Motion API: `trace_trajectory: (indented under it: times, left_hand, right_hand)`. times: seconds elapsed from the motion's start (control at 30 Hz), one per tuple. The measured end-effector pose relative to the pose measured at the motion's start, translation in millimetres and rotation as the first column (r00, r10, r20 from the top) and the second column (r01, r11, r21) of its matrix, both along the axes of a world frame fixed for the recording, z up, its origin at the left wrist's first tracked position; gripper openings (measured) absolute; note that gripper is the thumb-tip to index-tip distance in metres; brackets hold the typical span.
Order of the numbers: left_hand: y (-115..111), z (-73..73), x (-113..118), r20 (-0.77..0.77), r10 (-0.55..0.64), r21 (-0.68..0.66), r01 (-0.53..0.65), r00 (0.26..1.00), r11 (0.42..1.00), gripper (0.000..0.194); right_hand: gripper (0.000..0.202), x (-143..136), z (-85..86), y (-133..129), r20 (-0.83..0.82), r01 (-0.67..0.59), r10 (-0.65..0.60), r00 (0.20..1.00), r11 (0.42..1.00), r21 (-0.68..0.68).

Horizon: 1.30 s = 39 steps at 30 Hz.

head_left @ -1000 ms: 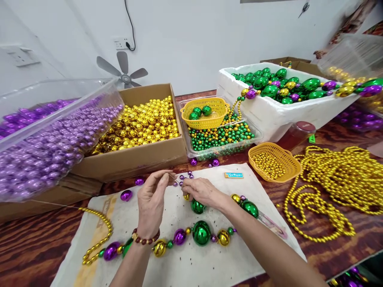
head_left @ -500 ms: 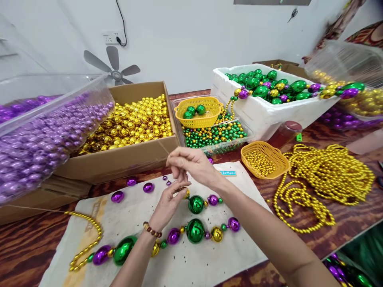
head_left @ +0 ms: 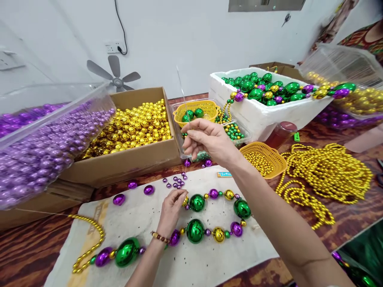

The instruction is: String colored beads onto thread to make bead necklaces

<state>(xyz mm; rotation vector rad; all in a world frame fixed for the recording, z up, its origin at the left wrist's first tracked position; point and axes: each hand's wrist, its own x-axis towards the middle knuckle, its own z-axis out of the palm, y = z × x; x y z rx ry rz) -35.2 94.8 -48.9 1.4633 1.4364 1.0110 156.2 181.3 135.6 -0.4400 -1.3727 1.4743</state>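
Observation:
My left hand (head_left: 172, 205), with a beaded bracelet (head_left: 160, 237) at its wrist, pinches a gold bead (head_left: 185, 201) at the end of a bead strand. Higher up, my right hand (head_left: 206, 139) has its fingers closed on a long thin needle (head_left: 181, 85) pointing upward. A fine thread (head_left: 186, 165) runs down from the right hand toward the left. The strand curves over the white cloth (head_left: 185, 263), with large green balls (head_left: 195, 230) among purple, gold and small green beads. Small purple beads (head_left: 178, 180) lie loose just beyond the left hand.
A cardboard box (head_left: 128, 159) of gold beads and a clear bin (head_left: 56, 147) of purple beads stand left. Behind are a yellow basket (head_left: 214, 115) and a white foam box (head_left: 254, 119). On the right lie a gold bead basket (head_left: 277, 161) and heaped gold strands (head_left: 332, 171).
My right hand has risen away from my left, drawing the thread out between them. My left hand stays low at the strand's end. The view has shifted slightly.

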Motion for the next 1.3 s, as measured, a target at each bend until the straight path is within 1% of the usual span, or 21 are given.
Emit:
trace_trajectory:
  times: [0.03, 0.1, 0.17, 0.2, 0.27, 0.33, 0.5, 0.57, 0.63, 0.73, 0.83, 0.9, 0.97, 1.03, 1.1, 1.17, 1.2, 1.27, 1.3]
  left_hand:
    - [-1.0, -3.8, -0.3, -0.02, 0.009, 0.007, -0.009, 1.0, 1.0, 0.028]
    - [-2.2, -8.7, -2.5, -0.076, 0.029, 0.023, -0.028, 0.997, 0.999, 0.027]
    - [-2.3, -10.5, -6.8, -0.151, 0.044, 0.03, -0.04, 0.988, 0.999, 0.026]
    - [-2.0, -10.7, -9.6, -0.189, 0.047, 0.025, -0.043, 0.981, 0.999, 0.025]
    - [-1.1, -10.7, -15.8, -0.257, 0.037, -0.003, -0.039, 0.966, 0.999, 0.026]
    - [0.1, -11.4, -21.5, -0.309, 0.021, -0.038, -0.034, 0.951, 0.999, 0.027]
    - [2.9, -14.3, -31.8, -0.365, -0.009, -0.1, -0.029, 0.931, 0.995, 0.032]
    - [3.1, -12.7, -37.1, -0.37, -0.023, -0.118, -0.022, 0.929, 0.993, 0.033]
    - [3.3, -7.9, -44.8, -0.382, -0.026, -0.118, -0.021, 0.924, 0.993, 0.034]
    - [8.0, 4.1, -58.5, -0.43, 0.004, -0.069, -0.038, 0.903, 0.997, 0.035]
    - [21.4, 15.9, -64.5, -0.505, 0.041, 0.035, -0.028, 0.862, 0.999, 0.032]
    - [33.4, 19.0, -60.7, -0.55, 0.026, 0.096, 0.032, 0.834, 0.995, 0.026]
    - [43.7, 17.3, -52.7, -0.586, -0.017, 0.132, 0.116, 0.81, 0.985, 0.019]
    - [49.2, 14.0, -43.8, -0.607, -0.041, 0.163, 0.175, 0.793, 0.971, 0.015]
    - [49.5, 14.6, -35.4, -0.613, -0.028, 0.204, 0.193, 0.789, 0.96, 0.016]
    - [48.5, 23.7, -25.6, -0.591, 0.015, 0.284, 0.191, 0.806, 0.939, 0.02]
    - [49.4, 32.2, -19.2, -0.571, 0.036, 0.345, 0.2, 0.82, 0.917, 0.022]
    - [58.1, 55.9, -2.1, -0.542, 0.067, 0.486, 0.248, 0.838, 0.838, 0.024]
    - [67.0, 70.2, 8.5, -0.558, 0.073, 0.536, 0.291, 0.827, 0.793, 0.024]
  right_hand:
    - [0.008, 3.0, -2.5, 1.8, 0.001, 0.02, -0.02, 1.0, 1.0, -0.014]
    - [0.009, 8.1, -7.8, 5.0, 0.015, 0.1, -0.099, 0.995, 0.995, -0.015]
    - [0.011, 10.8, -14.1, 6.5, 0.075, 0.167, -0.167, 0.983, 0.986, 0.011]
    - [0.011, 11.1, -17.8, 6.3, 0.12, 0.176, -0.178, 0.977, 0.984, 0.026]
    - [0.012, 9.9, -25.4, 4.1, 0.204, 0.152, -0.158, 0.966, 0.987, 0.046]
    - [0.012, 7.3, -32.3, 0.2, 0.24, 0.124, -0.13, 0.962, 0.991, 0.04]
    - [0.016, 2.6, -45.0, -10.6, 0.21, 0.064, -0.059, 0.976, 0.998, -0.015]
    - [0.013, 2.3, -52.2, -15.9, 0.183, 0.06, -0.049, 0.982, 0.997, -0.054]
    - [0.009, 2.6, -63.4, -22.6, 0.146, 0.081, -0.065, 0.987, 0.991, -0.108]
    - [0.01, 3.4, -87.6, -34.4, 0.089, 0.143, -0.126, 0.988, 0.966, -0.215]
    - [0.012, 4.3, -113.6, -45.9, 0.061, 0.202, -0.192, 0.979, 0.935, -0.292]
    - [0.016, 5.2, -126.8, -52.4, 0.05, 0.215, -0.21, 0.976, 0.921, -0.325]
    - [0.019, 6.9, -136.1, -57.5, 0.039, 0.22, -0.221, 0.974, 0.908, -0.357]
    - [0.018, 9.7, -143.6, -62.1, 0.036, 0.237, -0.243, 0.969, 0.891, -0.387]
    - [0.014, 13.2, -151.8, -67.1, 0.038, 0.277, -0.288, 0.957, 0.866, -0.415]
    - [0.011, 15.8, -161.4, -73.4, 0.038, 0.329, -0.348, 0.937, 0.836, -0.439]
    - [0.011, 16.2, -166.4, -77.0, 0.036, 0.353, -0.378, 0.925, 0.822, -0.447]
    - [0.012, 14.8, -175.3, -84.6, 0.027, 0.381, -0.418, 0.908, 0.796, -0.471]
    - [0.013, 13.1, -178.7, -88.3, 0.02, 0.386, -0.432, 0.902, 0.783, -0.488]
